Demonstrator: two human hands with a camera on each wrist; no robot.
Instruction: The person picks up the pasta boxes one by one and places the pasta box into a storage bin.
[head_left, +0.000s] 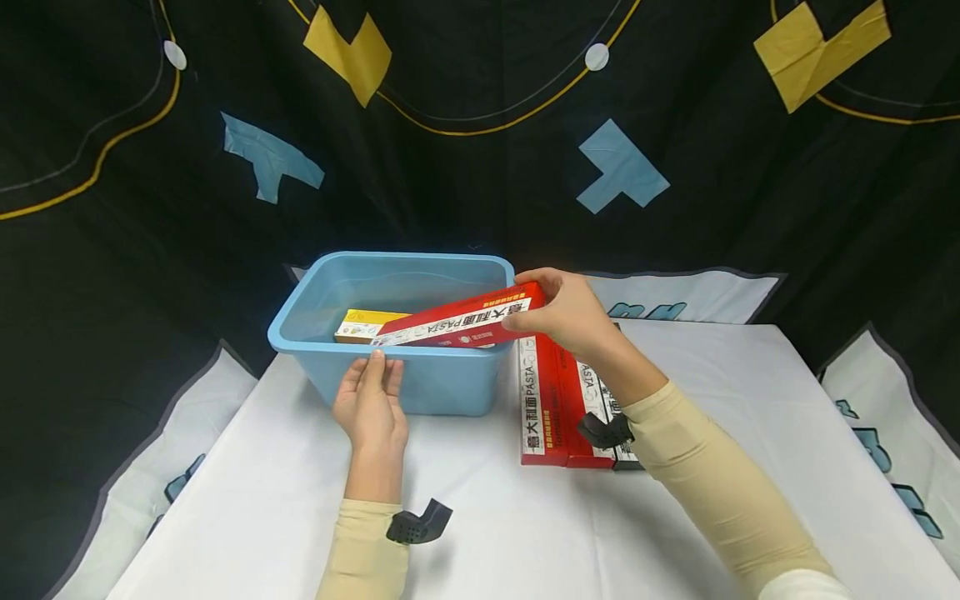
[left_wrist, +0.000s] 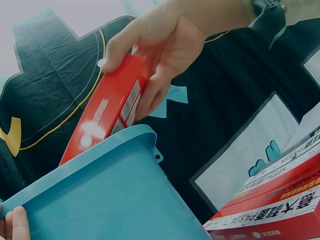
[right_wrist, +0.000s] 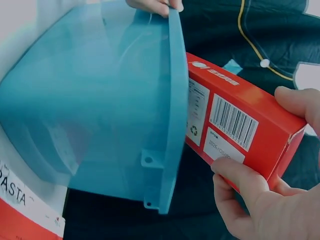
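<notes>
A blue plastic bin (head_left: 420, 375) stands on the white table. My right hand (head_left: 566, 317) grips a red pasta box (head_left: 465, 321) by its right end. The box slants down to the left into the bin, its lower end inside. In the right wrist view, the barcode side of the pasta box (right_wrist: 240, 115) shows, with thumb and fingers on opposite sides of it. My left hand (head_left: 372, 404) holds the bin's front rim, fingertips at the edge. In the bin lies a yellow and white box (head_left: 360, 325), partly hidden behind the red one.
Right of the bin, several pasta boxes lie side by side on the table: red ones (head_left: 555, 417) and a darker one (head_left: 626, 454), partly under my right forearm. A black cloth (head_left: 480, 192) with taped shapes hangs behind the table (head_left: 495, 517).
</notes>
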